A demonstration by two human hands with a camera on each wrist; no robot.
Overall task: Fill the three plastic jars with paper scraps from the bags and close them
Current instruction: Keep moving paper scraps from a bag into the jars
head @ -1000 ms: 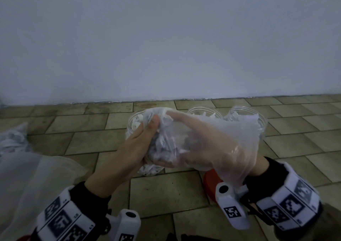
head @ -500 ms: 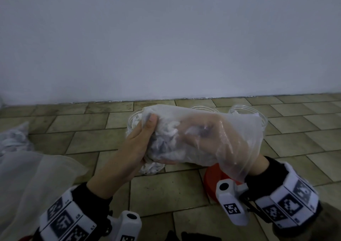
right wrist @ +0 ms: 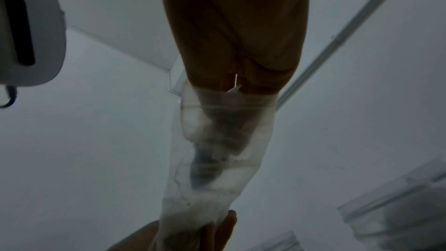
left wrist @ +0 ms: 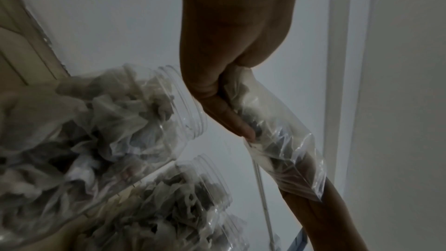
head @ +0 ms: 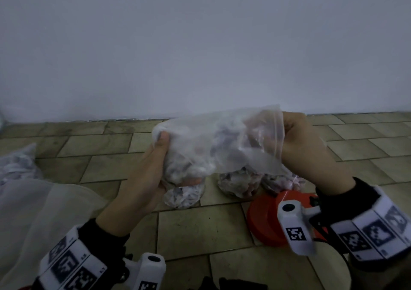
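I hold a clear plastic bag (head: 211, 138) of paper scraps level above three open clear jars (head: 184, 197) (head: 238, 185) (head: 282, 182), each stuffed with scraps. My left hand (head: 155, 163) grips the bag's closed end, thumb on top. My right hand (head: 300, 152) is at the bag's mouth, its fingers inside and bunched round scraps. The left wrist view shows the left hand (left wrist: 217, 93) pinching the bag (left wrist: 277, 136) beside two full jars (left wrist: 120, 121) (left wrist: 181, 198). In the right wrist view the right hand (right wrist: 229, 26) reaches into the bag (right wrist: 217, 159).
Red lids (head: 262, 223) lie stacked on the tiled floor under my right wrist. Another bag of scraps (head: 13, 167) and a sheer white cloth (head: 33, 212) lie at the left. A white wall (head: 200, 45) rises just behind the jars.
My right hand has drawn back from deep inside the bag to its mouth. The bag has risen and the jars beneath it now show.
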